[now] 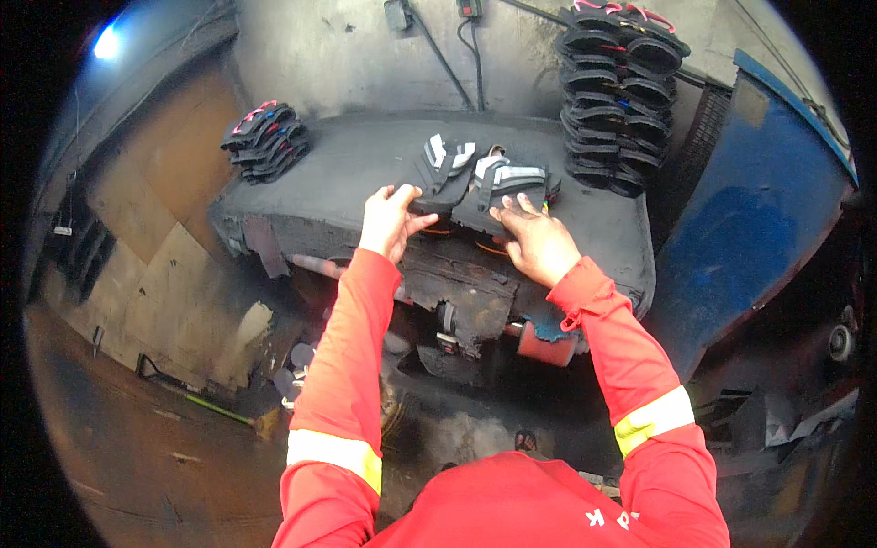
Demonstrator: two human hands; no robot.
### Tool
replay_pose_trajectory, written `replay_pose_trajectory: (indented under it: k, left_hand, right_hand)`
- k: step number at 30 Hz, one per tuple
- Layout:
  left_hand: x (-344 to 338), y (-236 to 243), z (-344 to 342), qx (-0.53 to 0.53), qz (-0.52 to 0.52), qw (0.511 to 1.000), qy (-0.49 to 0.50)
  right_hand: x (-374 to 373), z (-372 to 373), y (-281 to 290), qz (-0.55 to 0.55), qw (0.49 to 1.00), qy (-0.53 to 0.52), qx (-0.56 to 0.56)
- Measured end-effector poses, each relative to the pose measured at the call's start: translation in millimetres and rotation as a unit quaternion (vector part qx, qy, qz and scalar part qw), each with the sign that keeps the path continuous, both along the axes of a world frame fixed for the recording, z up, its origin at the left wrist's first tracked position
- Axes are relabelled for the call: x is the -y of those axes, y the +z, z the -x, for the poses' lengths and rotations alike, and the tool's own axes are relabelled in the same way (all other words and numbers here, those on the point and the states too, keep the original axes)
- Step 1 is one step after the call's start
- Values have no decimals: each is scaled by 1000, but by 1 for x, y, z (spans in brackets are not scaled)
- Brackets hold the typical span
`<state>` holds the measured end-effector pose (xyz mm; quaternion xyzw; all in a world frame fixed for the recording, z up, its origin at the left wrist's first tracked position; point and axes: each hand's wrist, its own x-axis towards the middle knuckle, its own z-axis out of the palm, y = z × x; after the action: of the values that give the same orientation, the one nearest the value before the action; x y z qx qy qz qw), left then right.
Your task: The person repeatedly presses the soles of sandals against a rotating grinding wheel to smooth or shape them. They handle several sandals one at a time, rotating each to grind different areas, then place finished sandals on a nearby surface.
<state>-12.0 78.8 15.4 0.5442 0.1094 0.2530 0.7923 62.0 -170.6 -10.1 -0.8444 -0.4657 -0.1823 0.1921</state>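
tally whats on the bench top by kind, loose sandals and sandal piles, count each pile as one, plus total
Loose sandals: 2 (left sandal, right sandal)
Sandal piles: 2 (low left pile, tall right pile)
Total: 4

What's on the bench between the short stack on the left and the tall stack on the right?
In the head view, two sandals with pale straps sit there side by side, with bare bench between them and the short stack.
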Motion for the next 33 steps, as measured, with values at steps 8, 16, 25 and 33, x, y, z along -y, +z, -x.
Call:
replay_pose_trajectory:
  k: [8, 16, 25, 33]
  left_hand:
    - [5, -1, 6, 3, -19, 1000, 10]
    - [-5, 5, 0, -35, -31, 999, -3]
    - [-22, -5, 0, -22, -24, 996, -82]
    - [-24, -54, 38, -47, -21, 998, 26]
  right_hand:
    - [-12, 11, -11, -11, 997, -52, 62]
    - [-9, 7, -11, -1, 998, -40, 42]
    - [16, 66, -13, -90, 994, -66, 15]
    - [126, 200, -65, -146, 978, -64, -134]
